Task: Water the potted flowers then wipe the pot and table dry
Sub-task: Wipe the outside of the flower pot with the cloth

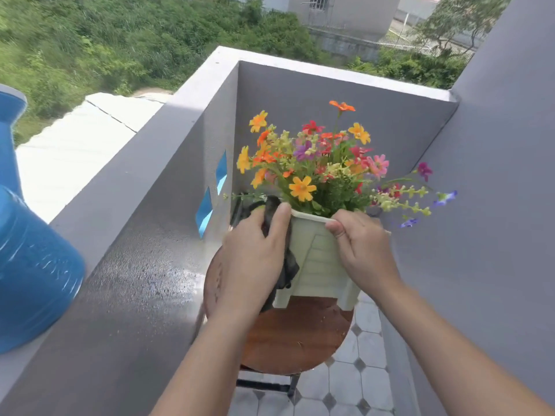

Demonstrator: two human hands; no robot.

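A cream square pot (318,265) full of orange, red, pink and purple flowers (324,163) stands on a small round brown table (300,334). My left hand (255,259) presses a dark cloth (288,271) against the pot's left side, its thumb lying on the rim. My right hand (360,250) grips the pot's front rim near the right corner. Most of the cloth is hidden under my left hand.
A blue watering can (30,259) stands on the wet grey balcony ledge (144,265) at the left. Grey walls (480,205) close in behind and to the right of the table. Below lies a pale tiled floor (360,385).
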